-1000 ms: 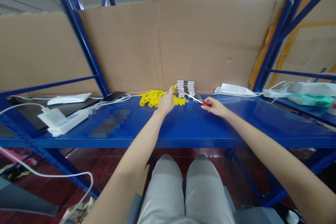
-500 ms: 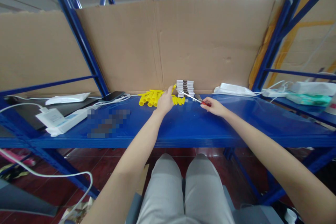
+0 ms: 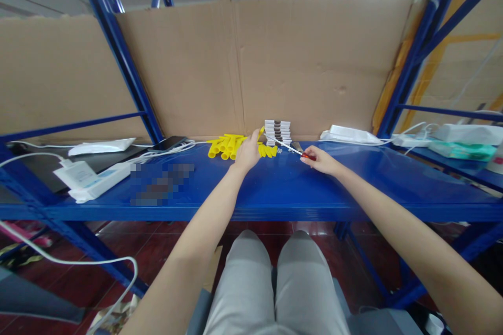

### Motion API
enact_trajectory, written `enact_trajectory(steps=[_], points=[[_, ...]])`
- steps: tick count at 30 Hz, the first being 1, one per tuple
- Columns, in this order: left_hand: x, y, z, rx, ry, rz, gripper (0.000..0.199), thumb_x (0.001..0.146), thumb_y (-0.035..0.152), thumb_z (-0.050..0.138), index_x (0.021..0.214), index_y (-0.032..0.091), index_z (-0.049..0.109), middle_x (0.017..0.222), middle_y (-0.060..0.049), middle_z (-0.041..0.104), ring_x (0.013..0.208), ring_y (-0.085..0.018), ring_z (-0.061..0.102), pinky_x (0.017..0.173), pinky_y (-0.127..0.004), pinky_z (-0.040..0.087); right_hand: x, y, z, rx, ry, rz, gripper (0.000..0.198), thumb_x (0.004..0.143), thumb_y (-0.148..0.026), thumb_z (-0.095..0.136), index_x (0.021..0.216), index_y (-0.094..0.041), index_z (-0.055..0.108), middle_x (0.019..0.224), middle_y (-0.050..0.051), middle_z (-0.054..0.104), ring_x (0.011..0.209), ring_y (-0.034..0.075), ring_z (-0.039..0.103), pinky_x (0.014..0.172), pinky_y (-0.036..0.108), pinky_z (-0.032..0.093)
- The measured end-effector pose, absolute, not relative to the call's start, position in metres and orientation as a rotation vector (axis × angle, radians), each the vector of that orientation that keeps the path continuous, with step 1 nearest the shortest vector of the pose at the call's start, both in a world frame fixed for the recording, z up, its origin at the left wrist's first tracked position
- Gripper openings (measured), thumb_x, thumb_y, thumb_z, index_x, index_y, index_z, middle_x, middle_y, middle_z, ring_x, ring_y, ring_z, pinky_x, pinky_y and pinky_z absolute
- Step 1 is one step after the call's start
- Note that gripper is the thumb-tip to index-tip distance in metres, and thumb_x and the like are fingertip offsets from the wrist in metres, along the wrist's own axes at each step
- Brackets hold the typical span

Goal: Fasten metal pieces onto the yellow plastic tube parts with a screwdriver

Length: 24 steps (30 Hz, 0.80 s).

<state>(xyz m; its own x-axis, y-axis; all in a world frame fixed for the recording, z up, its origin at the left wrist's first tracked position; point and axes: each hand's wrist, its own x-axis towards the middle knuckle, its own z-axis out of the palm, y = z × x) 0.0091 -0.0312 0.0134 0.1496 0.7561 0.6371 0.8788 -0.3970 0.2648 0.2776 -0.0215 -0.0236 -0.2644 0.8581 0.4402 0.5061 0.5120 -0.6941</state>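
Note:
My left hand (image 3: pixel 247 154) is closed around a yellow plastic piece (image 3: pixel 261 132), whose end pokes up past the fingers. My right hand (image 3: pixel 321 161) grips a screwdriver (image 3: pixel 307 156) by its red handle. The long metal shaft slants left and up, and its tip lies close to the yellow piece; whether they touch I cannot tell. Left of my left hand lies a heap of yellow cone-shaped tubes (image 3: pixel 225 146). Smaller yellow pieces (image 3: pixel 269 152) are lined up just right of it. Behind the shaft is a stack of white pieces with dark middles (image 3: pixel 277 131).
A blue shelf top (image 3: pixel 275 188) carries everything, with a cardboard sheet (image 3: pixel 294 63) behind. On the left are a power strip (image 3: pixel 102 180), cables and a phone (image 3: pixel 168 143). A white packet (image 3: pixel 349 134) lies at the back right. Blue posts (image 3: pixel 118 57) stand at the sides.
Both hands stay in nearly the same place, still holding the yellow piece and the screwdriver. The camera view has shifted very slightly.

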Motion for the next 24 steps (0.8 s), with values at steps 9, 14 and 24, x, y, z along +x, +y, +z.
enact_trajectory(steps=[9,14,24], points=[[0.0084,-0.0319,0.0142,-2.256,-1.623,-1.053,0.056,0.086,0.008,0.043,0.141,0.018,0.038,0.129,-0.015,0.062,0.117,-0.026,0.06,0.098,-0.041,0.048,0.2771,-0.0221,-0.0216,-1.127,-1.945,0.538,0.034,0.075,-0.054,0.064,0.074,-0.021,0.053,0.063,-0.001,0.058,0.056,0.014,0.054,0.054,0.027,0.047],[0.0085,-0.0327,0.0142,-2.247,-1.631,-1.048,0.056,0.085,0.008,0.043,0.139,0.021,0.039,0.125,-0.012,0.064,0.116,-0.025,0.061,0.097,-0.04,0.049,0.2771,-0.0235,-0.022,-1.127,-1.933,0.554,0.034,0.076,-0.053,0.064,0.076,-0.021,0.052,0.062,-0.001,0.059,0.054,0.013,0.053,0.053,0.027,0.046],[0.0074,-0.0313,0.0142,-2.257,-1.648,-1.058,0.053,0.085,0.009,0.045,0.136,0.022,0.042,0.126,-0.012,0.064,0.115,-0.025,0.062,0.096,-0.04,0.05,0.2783,-0.0245,-0.0198,-1.118,-1.937,0.511,0.039,0.073,-0.059,0.064,0.074,-0.022,0.053,0.065,-0.001,0.057,0.055,0.014,0.054,0.056,0.029,0.047]])
